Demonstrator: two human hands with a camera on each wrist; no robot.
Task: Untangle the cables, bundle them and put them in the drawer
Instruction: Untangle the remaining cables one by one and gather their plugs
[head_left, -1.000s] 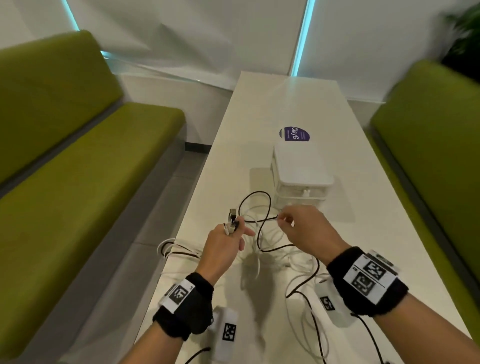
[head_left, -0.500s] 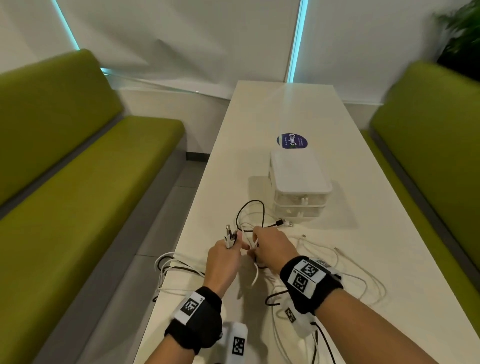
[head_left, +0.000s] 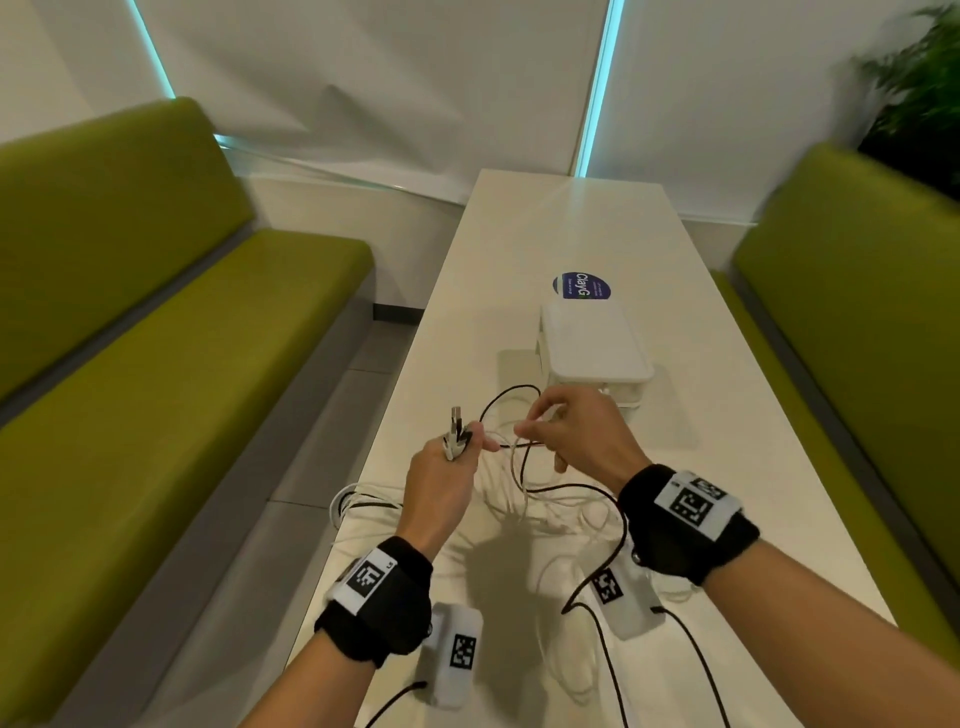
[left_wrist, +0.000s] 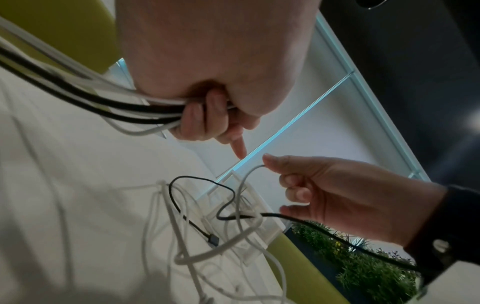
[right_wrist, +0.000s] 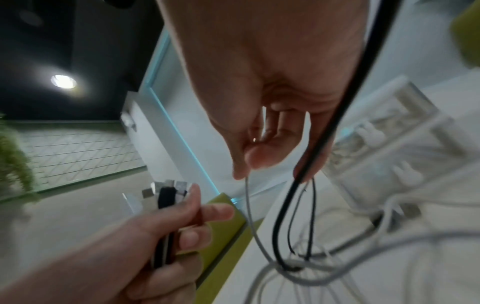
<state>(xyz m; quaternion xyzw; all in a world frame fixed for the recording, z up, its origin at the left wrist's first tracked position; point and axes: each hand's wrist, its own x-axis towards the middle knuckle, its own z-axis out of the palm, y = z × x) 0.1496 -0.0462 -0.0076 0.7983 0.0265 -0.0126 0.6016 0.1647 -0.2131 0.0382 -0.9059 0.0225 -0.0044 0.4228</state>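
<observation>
Now the right hand (head_left: 576, 436), apart again from the left hand (head_left: 441, 478), pinched a white cable (left_wrist: 244, 181); the left gripped gathered plugs (head_left: 456, 434). Tangle (head_left: 545, 499) on worktop (head_left: 753, 467), drawer unit (head_left: 597, 348) at 12 o'clock: untangling unfinished.

My right hand (head_left: 582, 436) has moved away from my left hand (head_left: 441, 478). Half a second ago the two were touching, close down by the table (head_left: 727, 467). Now there is a gap between them, and both are lifted higher. The right hand now pinches a thin white cable (left_wrist: 246, 174) between thumb and finger and has pulled it up out of the pile. The plugs (head_left: 456, 434) in my left hand stick up more. My head has tipped, so the drawer box (head_left: 592, 348) looks nearer my right hand.
</observation>
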